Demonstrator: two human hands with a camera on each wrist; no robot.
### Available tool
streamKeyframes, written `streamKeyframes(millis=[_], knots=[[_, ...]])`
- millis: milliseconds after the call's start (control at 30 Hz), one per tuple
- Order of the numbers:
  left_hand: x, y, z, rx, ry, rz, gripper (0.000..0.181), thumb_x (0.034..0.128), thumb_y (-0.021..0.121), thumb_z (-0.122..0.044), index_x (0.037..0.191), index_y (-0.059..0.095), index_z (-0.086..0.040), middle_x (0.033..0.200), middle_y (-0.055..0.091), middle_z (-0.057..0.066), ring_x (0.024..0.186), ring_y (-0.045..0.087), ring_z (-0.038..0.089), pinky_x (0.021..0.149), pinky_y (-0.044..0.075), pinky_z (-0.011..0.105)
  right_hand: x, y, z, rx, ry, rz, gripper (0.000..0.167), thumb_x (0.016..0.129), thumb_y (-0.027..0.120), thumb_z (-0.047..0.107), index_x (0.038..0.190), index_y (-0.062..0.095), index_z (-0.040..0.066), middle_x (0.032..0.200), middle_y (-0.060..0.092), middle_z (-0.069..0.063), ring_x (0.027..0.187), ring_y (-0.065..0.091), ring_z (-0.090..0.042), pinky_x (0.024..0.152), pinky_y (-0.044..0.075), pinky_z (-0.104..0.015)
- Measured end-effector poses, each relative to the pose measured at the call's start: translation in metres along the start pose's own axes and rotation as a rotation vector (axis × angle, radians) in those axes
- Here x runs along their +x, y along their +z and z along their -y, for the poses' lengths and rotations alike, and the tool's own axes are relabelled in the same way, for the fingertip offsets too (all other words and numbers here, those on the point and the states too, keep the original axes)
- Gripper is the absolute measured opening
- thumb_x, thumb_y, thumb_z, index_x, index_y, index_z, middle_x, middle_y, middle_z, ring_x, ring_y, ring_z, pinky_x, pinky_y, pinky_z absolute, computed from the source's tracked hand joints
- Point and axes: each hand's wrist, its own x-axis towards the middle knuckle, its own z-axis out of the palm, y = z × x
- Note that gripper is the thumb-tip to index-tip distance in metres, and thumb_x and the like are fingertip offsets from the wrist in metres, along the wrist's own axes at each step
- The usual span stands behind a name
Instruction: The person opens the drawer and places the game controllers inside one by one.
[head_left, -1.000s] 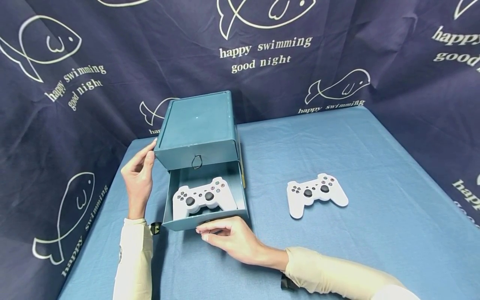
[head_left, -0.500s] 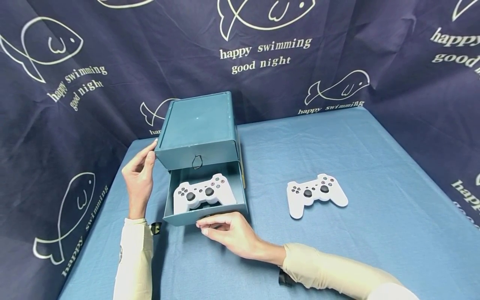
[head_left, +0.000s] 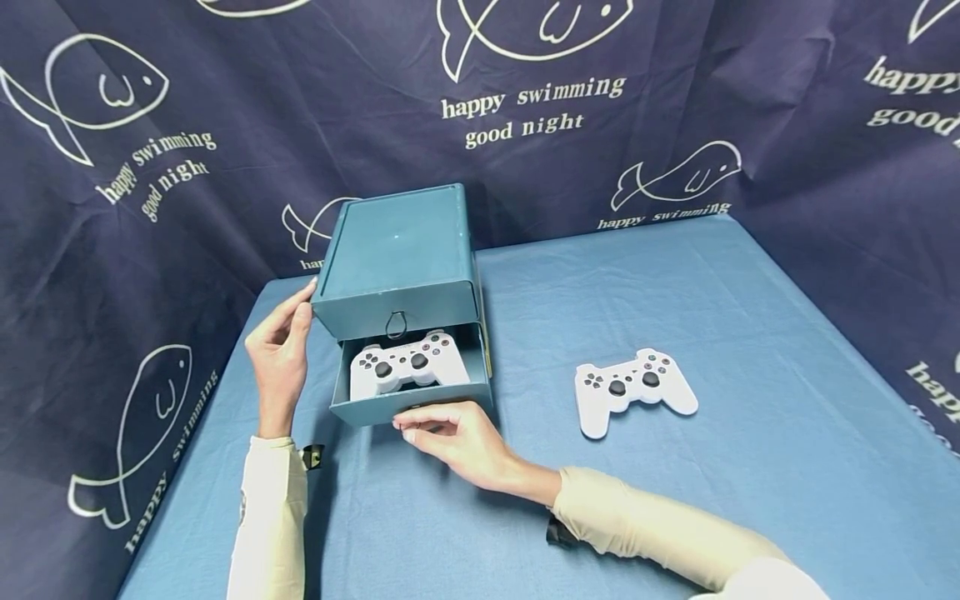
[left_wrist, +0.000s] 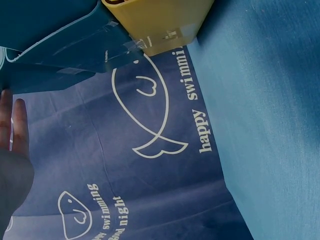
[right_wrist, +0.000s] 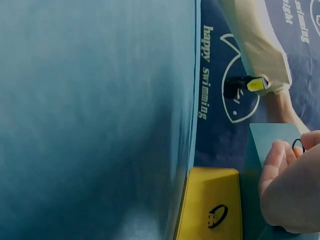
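Note:
A teal drawer box [head_left: 401, 233] stands at the left of the table, with its middle drawer [head_left: 375, 409] partly out. In that drawer lies a white game controller [head_left: 408, 367], face up. My right hand [head_left: 468, 442] is at the drawer's front and pinches its thin black loop pull [right_wrist: 298, 143], seen best in the right wrist view. With nearly straight fingers my left hand [head_left: 279, 354] touches the front left side of the upper drawer. Only part of the left hand [left_wrist: 14, 155] shows in the left wrist view.
A second white game controller [head_left: 633, 390] lies face up on the blue tablecloth [head_left: 750, 350], right of the drawers. Below the teal drawers sits a yellow drawer [right_wrist: 212, 192] with a black loop. Dark blue printed curtains [head_left: 525, 192] rise behind the table and at its sides.
The middle drawer has slid inward, away from me, carrying the controller partly under the upper drawer. My right hand has moved along with it. The left hand has stayed in place.

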Motion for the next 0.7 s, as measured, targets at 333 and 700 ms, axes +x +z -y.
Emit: streamKeyframes(millis=[333, 700], knots=[[0.000, 0.001, 0.001, 0.000, 0.008, -0.005, 0.025, 0.1007, 0.064, 0.002, 0.125, 0.072, 0.005, 0.122, 0.073, 0.012, 0.098, 0.069, 0.010, 0.084, 0.049, 0.022, 0.024, -0.006, -0.007, 0.001, -0.037, -0.048, 0.022, 0.097, 0.072, 0.004, 0.117, 0.077, -0.002, 0.113, 0.076, -0.011, 0.105, 0.072, -0.020, 0.090, 0.056, -0.035], [0.000, 0.000, 0.001, 0.004, 0.001, -0.008, 0.026, 0.1007, 0.064, 0.002, 0.125, 0.073, 0.005, 0.121, 0.074, 0.013, 0.102, 0.071, 0.012, 0.089, 0.051, 0.023, 0.041, -0.014, -0.012, 0.000, -0.011, -0.062, 0.023, 0.097, 0.072, 0.006, 0.119, 0.077, 0.000, 0.116, 0.076, -0.011, 0.104, 0.072, -0.016, 0.090, 0.056, -0.031]])
